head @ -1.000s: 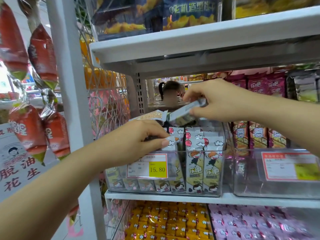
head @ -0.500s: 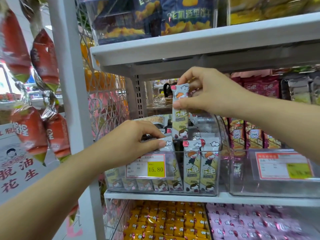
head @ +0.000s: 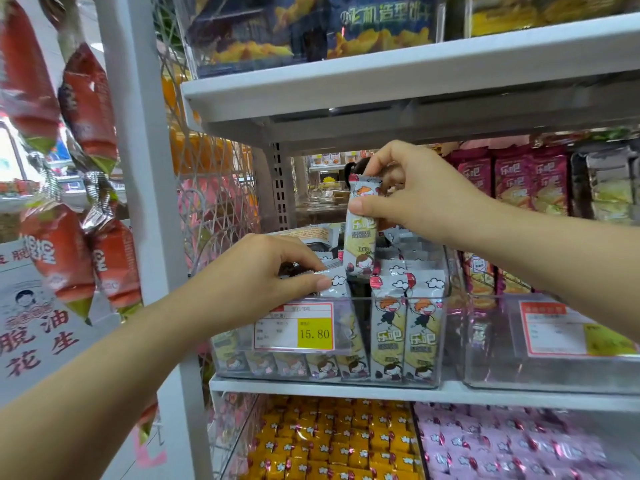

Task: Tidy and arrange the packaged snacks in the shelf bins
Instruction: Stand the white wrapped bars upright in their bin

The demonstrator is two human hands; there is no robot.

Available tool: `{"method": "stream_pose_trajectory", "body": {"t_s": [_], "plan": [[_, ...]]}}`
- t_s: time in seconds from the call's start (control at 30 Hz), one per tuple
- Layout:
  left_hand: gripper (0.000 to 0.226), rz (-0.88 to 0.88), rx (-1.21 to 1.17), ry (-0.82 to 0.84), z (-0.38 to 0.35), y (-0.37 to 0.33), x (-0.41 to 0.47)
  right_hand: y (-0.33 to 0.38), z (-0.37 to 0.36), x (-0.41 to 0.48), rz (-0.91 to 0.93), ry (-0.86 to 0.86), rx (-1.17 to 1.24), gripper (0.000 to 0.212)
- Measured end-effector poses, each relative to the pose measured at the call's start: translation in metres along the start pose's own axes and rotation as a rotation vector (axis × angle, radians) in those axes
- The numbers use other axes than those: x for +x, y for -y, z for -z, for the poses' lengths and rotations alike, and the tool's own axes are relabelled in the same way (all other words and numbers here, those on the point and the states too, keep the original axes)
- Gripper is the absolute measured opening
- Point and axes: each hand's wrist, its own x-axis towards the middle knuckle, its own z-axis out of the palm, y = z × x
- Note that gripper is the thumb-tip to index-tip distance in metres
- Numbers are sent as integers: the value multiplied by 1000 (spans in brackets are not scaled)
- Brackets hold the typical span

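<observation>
Clear plastic bin point(head: 445, 341) on the white shelf point(head: 346, 390) holds glossy packets point(head: 420, 337) standing upright in rows, with a dark gap between them. At its 3 o'clock stands a second bin point(head: 491, 379); at 9 o'clock red bags point(head: 86, 98) hang beyond the post. The right hand point(head: 415, 192), at the bin's 12 o'clock, pinches one packet point(head: 362, 237) upright, lower end at the gap's mouth. The left hand point(head: 263, 271) pinches packet tops at 10 o'clock, above the price tag point(head: 294, 327).

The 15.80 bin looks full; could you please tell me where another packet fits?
One dark slot is free, between the pinched packets in the left hand and the two upright packets. Elsewhere the bin is packed.
</observation>
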Motion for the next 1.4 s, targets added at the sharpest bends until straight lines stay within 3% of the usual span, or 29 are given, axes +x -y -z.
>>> {"method": "stream_pose_trajectory", "body": {"t_s": [0.23, 0.43, 0.6, 0.7, 0.9, 1.1, 1.23, 1.4], "plan": [[36, 9, -13, -15, -1, -3, 1, 14, -2, -11, 249, 162, -289, 32], [36, 6, 13, -6, -1, -5, 2, 13, 7, -1, 144, 331, -354, 25], [11, -62, 9, -50, -5, -10, 5, 15, 9, 3, 120, 423, -382, 27], [14, -76, 0, -34, -7, -18, 12, 17, 7, 2, 143, 445, -437, 28], [14, -39, 5, -65, -4, -17, 25, 15, 9, -5, 109, 370, -381, 31], [20, -28, 179, 83, -4, -15, 41, 11, 6, -5, 60, 304, -262, 36], [13, -21, 272, 131, -4, -16, 50, 11, 4, -7, 54, 245, -156, 21], [15, -20, 389, 147, -5, -16, 55, 15, 11, 0, 56, 66, 43, 22]]}}
